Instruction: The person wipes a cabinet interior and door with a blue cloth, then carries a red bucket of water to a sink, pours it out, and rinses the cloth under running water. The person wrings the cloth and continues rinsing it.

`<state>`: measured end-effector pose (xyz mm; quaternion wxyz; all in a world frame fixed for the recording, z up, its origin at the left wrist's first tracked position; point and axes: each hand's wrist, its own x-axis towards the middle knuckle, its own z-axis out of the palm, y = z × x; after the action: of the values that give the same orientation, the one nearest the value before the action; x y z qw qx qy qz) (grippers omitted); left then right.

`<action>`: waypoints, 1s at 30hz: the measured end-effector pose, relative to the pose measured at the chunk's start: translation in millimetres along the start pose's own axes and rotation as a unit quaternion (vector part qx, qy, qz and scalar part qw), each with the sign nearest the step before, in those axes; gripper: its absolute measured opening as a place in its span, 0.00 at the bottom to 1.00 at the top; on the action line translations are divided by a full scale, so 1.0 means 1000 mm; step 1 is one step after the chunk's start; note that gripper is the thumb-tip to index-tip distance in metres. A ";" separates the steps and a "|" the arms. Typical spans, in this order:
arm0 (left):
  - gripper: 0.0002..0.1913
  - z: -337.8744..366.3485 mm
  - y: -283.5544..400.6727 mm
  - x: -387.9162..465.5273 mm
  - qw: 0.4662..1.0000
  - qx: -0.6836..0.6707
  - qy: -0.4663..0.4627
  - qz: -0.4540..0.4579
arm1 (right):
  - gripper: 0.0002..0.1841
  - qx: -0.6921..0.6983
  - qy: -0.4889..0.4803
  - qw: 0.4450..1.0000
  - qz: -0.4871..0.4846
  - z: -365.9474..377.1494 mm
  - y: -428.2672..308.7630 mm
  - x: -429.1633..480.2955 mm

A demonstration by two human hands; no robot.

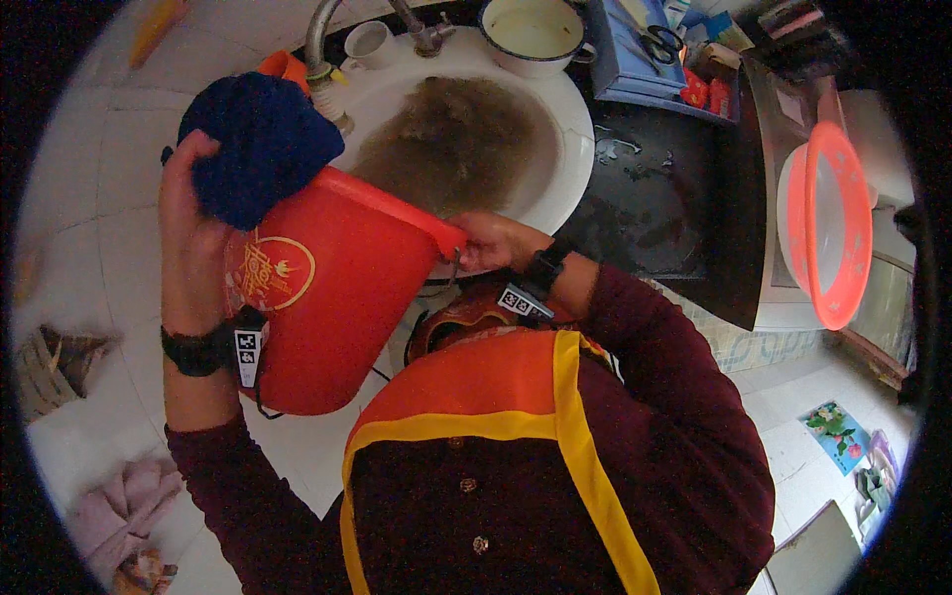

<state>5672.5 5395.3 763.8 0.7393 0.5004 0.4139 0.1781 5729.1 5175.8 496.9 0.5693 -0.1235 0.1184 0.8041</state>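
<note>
A red plastic bucket (357, 297) leans toward the white washbasin (576, 167), its rim at the basin's near edge. My right hand (491, 242) grips that rim near the wire handle's end. My left hand (195, 178) holds a bunched dark blue cloth (260, 149) above the bucket's left side; the cloth hides part of the rim, and the inside of the bucket is out of sight. Murky brown water (461, 141) stands in the basin. Behind the cloth rises the metal faucet (318, 37).
A white enamel pot (532, 56) and a white mug (369, 46) stand at the basin's back. On the wet black counter (647, 201) is a blue-grey organizer (632, 74) with scissors (662, 44). A coral-rimmed plastic basin (825, 230) stands tilted at right.
</note>
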 end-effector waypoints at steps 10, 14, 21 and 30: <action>0.22 0.043 -0.005 0.006 0.998 0.006 -0.052 -0.042 | 0.09 -0.055 -0.028 0.998 0.008 -0.004 0.009 0.012; 0.22 0.043 -0.004 -0.007 0.995 0.075 -0.067 0.026 | 0.07 -0.072 0.004 0.997 0.011 -0.011 0.008 0.016; 0.21 0.033 0.009 -0.040 0.972 0.127 -0.061 0.189 | 0.07 -0.055 -0.005 0.998 -0.015 0.011 0.006 0.013; 0.23 -0.020 0.042 -0.063 0.939 -0.002 -0.300 0.169 | 0.12 -0.193 0.096 0.965 -0.148 0.085 -0.007 -0.026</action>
<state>5625.5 5382.8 825.3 0.7895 0.5913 0.0816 0.1427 5738.9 5182.9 585.4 0.6335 -0.3245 -0.0047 0.7024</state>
